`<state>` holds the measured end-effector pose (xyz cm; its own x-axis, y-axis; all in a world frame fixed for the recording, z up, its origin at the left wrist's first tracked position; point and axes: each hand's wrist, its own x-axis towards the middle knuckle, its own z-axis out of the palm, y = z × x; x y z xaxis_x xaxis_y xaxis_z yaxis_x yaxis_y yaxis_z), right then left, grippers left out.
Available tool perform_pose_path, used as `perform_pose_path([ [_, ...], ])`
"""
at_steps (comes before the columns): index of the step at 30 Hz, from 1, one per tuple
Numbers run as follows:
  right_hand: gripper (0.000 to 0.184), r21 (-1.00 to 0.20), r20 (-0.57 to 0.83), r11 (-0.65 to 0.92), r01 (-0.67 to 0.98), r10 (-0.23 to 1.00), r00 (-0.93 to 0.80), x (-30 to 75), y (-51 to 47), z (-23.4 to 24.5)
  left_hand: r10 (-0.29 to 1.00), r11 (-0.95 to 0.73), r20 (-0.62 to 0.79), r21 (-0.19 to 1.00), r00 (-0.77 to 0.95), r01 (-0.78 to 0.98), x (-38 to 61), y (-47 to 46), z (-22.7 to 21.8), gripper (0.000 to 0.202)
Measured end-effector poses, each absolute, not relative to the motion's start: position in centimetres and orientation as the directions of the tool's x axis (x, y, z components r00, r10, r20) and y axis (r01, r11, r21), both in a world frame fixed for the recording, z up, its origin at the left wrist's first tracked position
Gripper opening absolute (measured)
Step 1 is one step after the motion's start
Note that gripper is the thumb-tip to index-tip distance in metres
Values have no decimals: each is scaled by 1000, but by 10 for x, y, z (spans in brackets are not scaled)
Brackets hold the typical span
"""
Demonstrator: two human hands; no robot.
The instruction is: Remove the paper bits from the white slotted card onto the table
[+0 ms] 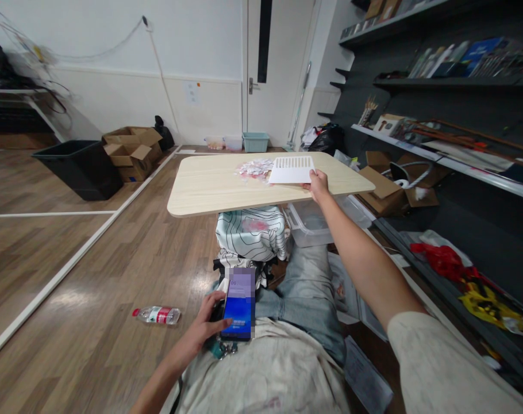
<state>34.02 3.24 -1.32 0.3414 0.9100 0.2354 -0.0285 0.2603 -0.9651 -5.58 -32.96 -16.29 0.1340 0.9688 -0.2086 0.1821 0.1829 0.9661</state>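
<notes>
My right hand (318, 185) reaches out over the light wooden tabletop (205, 187) and grips the near right corner of a white slotted card (291, 169), with a row of narrow openings along its far part. Left of the card and touching it lies a pile of small white and pink pieces (255, 168), too small to name. Low in front of my body, my left hand (210, 316) holds a phone (239, 310) by its left side, the thumb over its lit blue screen. A teal charm (218, 348) hangs at the phone's lower end.
A plastic bottle (158, 315) lies on the floor at left. Beyond it stand a black bin (78, 169) and cardboard boxes (132, 152). Under the tabletop are a patterned cloth (248, 233) and a clear plastic box (313, 221). Dark shelves (442, 83) line the right wall.
</notes>
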Motion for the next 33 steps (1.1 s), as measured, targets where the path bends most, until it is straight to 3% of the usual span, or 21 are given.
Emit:
perform_pose_path([
  [12, 18, -964, 233, 264, -41, 907, 351, 340, 34, -13, 948, 170, -209, 970, 239, 176, -70, -325, -189, 75],
  [21, 15, -963, 230, 265, -50, 905, 357, 339, 33, -13, 954, 177, -227, 954, 194, 244, -60, -324, -178, 70],
  [27, 17, -964, 231, 263, -48, 911, 341, 341, 36, -14, 921, 174, -223, 969, 319, 175, -75, -318, -185, 81],
  [33, 14, -965, 221, 256, -56, 910, 350, 340, 34, -13, 928, 148, -185, 980, 323, 136, -79, -318, -195, 81],
])
